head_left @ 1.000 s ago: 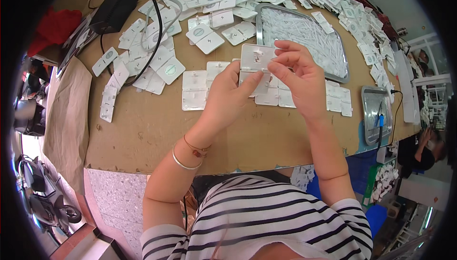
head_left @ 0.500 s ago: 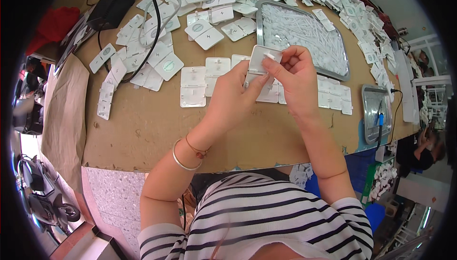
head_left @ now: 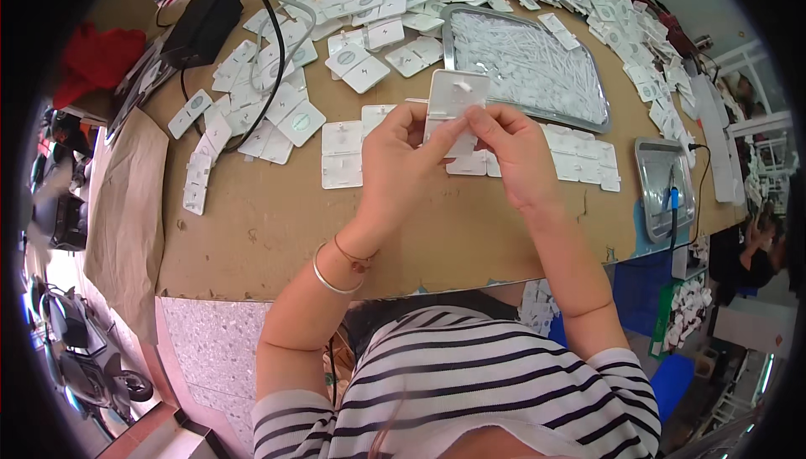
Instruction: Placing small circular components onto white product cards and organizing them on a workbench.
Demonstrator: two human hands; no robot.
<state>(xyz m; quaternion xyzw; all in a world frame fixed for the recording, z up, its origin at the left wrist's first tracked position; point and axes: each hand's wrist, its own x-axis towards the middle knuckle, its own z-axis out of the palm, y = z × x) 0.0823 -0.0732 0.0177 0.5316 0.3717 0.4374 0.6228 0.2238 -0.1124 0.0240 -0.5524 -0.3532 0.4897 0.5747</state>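
Observation:
Both my hands hold one white two-part plastic panel (head_left: 458,89) upright above the table, its inner side with a small white peg facing me. My left hand (head_left: 399,161) is closed round its left edge, thumb across the middle. On the other side, my right hand (head_left: 522,155) pinches the panel near its middle seam with thumb and fingers. Beneath the hands, similar white panels lie in a row; their left end (head_left: 342,155) and right end (head_left: 583,157) show, while the hands hide part of the middle.
Behind the hands stands a metal tray (head_left: 606,106) of small white plastic sticks. Heaped white panels (head_left: 365,68) cover the far side. A black power adapter (head_left: 201,26) with cables lies at left. A smaller tray (head_left: 646,207) at right bears a blue-handled tool (head_left: 674,199).
My right fingers have moved from the peg on the upper half down to the panel's middle. The panel has turned slightly, and its peg now shows uncovered.

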